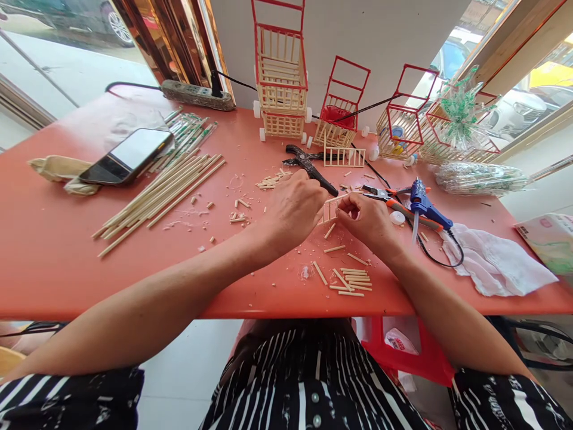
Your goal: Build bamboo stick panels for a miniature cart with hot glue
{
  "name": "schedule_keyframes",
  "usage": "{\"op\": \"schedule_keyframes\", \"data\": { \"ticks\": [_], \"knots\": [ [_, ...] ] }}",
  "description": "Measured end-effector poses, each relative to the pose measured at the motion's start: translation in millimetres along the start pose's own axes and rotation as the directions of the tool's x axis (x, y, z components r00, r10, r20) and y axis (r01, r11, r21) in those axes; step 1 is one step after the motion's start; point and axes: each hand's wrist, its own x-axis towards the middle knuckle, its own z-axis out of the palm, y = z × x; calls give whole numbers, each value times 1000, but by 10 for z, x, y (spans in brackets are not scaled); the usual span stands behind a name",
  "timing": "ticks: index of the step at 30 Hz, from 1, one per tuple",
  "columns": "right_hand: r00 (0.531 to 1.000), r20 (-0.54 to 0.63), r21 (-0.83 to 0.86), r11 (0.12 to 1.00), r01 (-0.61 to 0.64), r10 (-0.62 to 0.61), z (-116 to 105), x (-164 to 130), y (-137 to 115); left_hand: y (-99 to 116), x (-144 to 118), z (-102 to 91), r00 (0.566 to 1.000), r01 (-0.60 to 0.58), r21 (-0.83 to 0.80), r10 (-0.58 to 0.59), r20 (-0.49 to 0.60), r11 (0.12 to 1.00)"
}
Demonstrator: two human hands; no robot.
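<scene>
My left hand [293, 210] and my right hand [367, 220] meet over the middle of the red table [54, 251], both pinching a small ladder-like panel of thin wooden sticks [330, 209] between them. Several short cut sticks [351, 280] lie just in front of my hands. Black pliers [308, 166] lie right behind my left hand. A blue glue gun [425, 206] and orange-handled cutters [394, 200] rest to the right of my right hand.
A bundle of long chopsticks [165, 188] and a phone [128, 156] lie at left. Red-framed stick carts [281, 77] stand along the back wall, with a power strip [197, 95] beside them. White cloth [496, 263] lies at right. A loose stick panel [344, 157] sits near the carts.
</scene>
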Motion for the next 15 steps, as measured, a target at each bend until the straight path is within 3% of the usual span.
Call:
{"op": "schedule_keyframes", "data": {
  "ticks": [15],
  "knots": [
    [998,28,-81,995,-58,60,-7,-6,-24,36,-23,-28,1000,-17,16,17,17,1000]
  ]
}}
